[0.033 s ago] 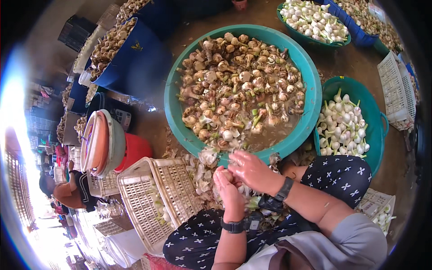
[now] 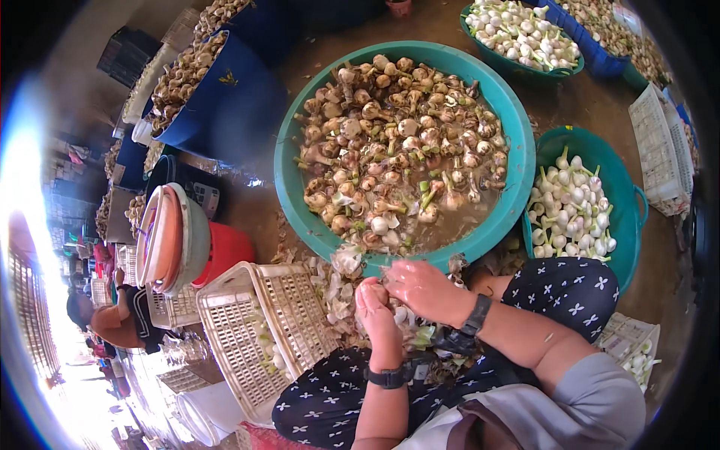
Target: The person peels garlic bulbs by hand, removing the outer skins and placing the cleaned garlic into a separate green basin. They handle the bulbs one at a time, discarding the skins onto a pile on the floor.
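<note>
Just in front of the near rim of a wide green basin (image 2: 286,180), my two hands meet. My left hand (image 2: 379,319) has its fingers curled up around what seems to be a garlic bulb, mostly hidden by the fingers. Over it bends my right hand (image 2: 424,289), its wet fingers closed toward the left fingertips; what they pinch is hidden. Brown, unpeeled garlic bulbs (image 2: 375,142) with cut stems fill the basin in murky water. A whiter bulb (image 2: 380,225) lies near its close edge. Loose garlic skins (image 2: 347,261) pile up below the hands.
At right, a green tub (image 2: 628,251) holds clean white garlic (image 2: 571,206); another white heap (image 2: 521,34) is behind. White plastic crates (image 2: 296,315) lean at left, near a red bucket (image 2: 229,251) and stacked basins (image 2: 193,240). Blue barrels (image 2: 214,97) of garlic stand beyond. Another person (image 2: 116,319) works far left.
My right hand has shifted slightly down and to the right, its fingers bending more. My left fingers have curled in closer. The basin and tubs are unmoved.
</note>
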`<state>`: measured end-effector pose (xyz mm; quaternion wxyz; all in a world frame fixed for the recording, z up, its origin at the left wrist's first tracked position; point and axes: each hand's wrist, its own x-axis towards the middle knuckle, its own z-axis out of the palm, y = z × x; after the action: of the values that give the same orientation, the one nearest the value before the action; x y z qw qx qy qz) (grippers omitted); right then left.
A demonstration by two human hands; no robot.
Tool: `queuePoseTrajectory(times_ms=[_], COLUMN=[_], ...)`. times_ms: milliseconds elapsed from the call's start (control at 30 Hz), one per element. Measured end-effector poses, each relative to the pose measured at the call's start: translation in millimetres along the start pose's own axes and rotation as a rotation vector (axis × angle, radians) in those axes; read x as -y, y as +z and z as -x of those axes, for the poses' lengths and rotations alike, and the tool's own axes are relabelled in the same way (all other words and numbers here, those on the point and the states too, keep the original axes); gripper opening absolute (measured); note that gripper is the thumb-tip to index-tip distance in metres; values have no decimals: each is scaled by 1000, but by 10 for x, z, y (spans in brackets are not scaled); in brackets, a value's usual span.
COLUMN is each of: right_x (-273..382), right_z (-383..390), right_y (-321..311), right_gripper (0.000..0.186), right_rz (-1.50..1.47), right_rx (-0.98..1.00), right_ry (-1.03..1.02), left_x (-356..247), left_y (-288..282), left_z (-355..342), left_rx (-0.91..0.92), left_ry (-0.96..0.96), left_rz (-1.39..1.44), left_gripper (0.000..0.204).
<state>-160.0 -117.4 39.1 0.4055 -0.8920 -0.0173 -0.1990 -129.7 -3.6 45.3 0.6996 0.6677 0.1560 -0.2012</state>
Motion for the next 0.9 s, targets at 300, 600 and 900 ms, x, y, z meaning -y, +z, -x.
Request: queuePoseTrajectory(times_ms=[300, 600, 900], right_x=[-98, -154, -77], right_z=[311, 428, 376], right_y=[73, 182, 100], right_gripper=[20, 26, 15], right_rz=[-267, -165, -1762], right_rx=[373, 81, 144], right_ry=[333, 82, 1039], left_x=[2, -44, 165], left_y=[-193, -400, -434], left_z=[20, 2, 192], left_rx=[222, 545, 326], left_ry=[-179, 107, 860], left_rz=[-36, -501, -709], left_gripper=[26, 45, 30])
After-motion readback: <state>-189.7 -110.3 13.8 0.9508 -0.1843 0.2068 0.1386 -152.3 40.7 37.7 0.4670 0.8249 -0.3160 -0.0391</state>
